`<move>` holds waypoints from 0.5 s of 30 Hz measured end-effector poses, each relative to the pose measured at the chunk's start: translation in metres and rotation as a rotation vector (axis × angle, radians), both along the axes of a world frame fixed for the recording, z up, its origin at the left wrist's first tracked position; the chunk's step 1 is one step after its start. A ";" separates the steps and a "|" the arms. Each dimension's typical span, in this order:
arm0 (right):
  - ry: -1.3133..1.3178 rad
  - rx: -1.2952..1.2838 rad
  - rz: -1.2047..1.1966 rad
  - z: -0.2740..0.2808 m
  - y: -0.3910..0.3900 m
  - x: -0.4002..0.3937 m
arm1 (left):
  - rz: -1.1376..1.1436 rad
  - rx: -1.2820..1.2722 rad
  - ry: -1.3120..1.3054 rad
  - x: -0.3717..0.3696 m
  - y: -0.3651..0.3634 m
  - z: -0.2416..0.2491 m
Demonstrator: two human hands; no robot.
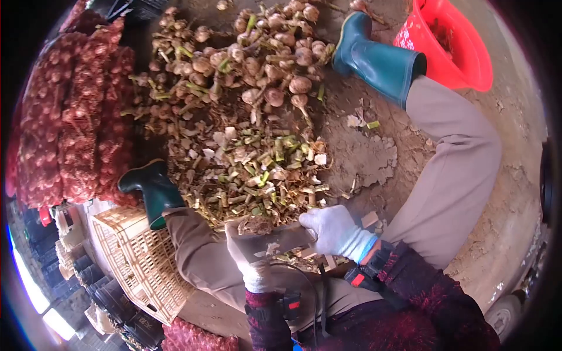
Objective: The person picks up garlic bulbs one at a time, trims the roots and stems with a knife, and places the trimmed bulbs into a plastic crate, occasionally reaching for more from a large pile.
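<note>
Passable bare ground (360,161) between the trimmings (257,172) and right trouser leg (459,158) ends at 1 boot (380,61).

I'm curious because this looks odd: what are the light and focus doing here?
In the head view, corners go black and the edges bend, probably from a wide lens; white patches at lower left are blown out, with blue fringing; the grey blade looks soft, the right boot clearer.

Stemmed garlic bulbs (252,64), loosely heaped
</note>
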State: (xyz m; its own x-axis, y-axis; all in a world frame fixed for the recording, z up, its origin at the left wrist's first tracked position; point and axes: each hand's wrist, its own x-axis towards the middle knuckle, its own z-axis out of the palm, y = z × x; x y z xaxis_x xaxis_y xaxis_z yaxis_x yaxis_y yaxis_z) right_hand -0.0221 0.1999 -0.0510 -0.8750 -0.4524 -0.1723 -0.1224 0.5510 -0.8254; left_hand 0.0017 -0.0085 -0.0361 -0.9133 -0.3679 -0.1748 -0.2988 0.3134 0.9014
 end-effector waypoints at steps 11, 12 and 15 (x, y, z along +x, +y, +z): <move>-0.334 0.415 -0.074 -0.029 0.019 -0.019 | 0.153 0.025 0.111 -0.025 0.026 0.130; -0.286 0.323 -0.246 -0.021 0.010 -0.025 | 0.091 0.377 0.292 -0.034 0.020 0.134; -0.327 0.156 -0.196 0.006 0.008 -0.021 | 0.011 0.543 0.198 -0.033 0.006 0.119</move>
